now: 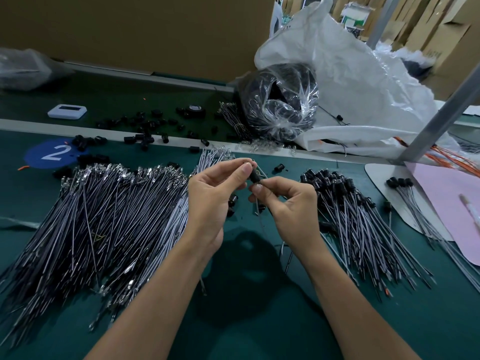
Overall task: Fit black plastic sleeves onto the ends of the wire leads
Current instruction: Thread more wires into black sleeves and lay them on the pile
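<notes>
- Head view: a black sleeve [255, 176] sits in mid-air above the bench [246, 320], between both hands.
- Left hand [215, 193] pinches the sleeve's upper end with thumb and forefinger, its other fingers curled.
- Right hand [288, 203] pinches the wire lead [260, 220] right at the sleeve's lower end; the thin lead hangs down from there toward the bench.
- Left of the hands lies a big fanned pile of bare leads [104, 216] with metal tips.
- Right of the hands lies a smaller pile of sleeved leads [350, 211], black caps at the far ends.
- Loose sleeves [145, 126] are scattered farther back, near a blue disc marked 2 [55, 153] and a small white device [67, 111].
- A clear bag of black parts [280, 100] leans on a white sack [350, 74].
- A pink sheet [446, 203] lies at far right.
</notes>
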